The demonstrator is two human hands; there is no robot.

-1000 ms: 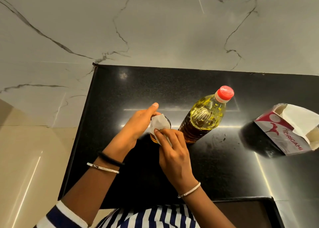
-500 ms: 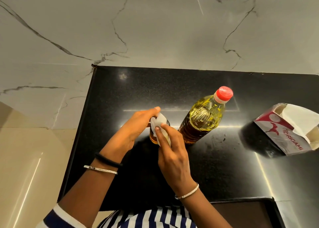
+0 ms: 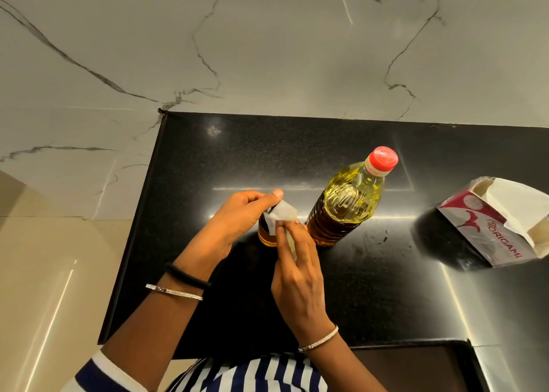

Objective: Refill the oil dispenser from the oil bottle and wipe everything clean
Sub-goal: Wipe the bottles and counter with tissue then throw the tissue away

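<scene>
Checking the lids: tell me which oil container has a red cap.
The tall bottle, standing free; the small dispenser is gripped by the left hand, its top under tissue.

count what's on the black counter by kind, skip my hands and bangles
oil bottle: 1
dispenser: 1
tissue: 1
tissue box: 1
total: 4
</scene>
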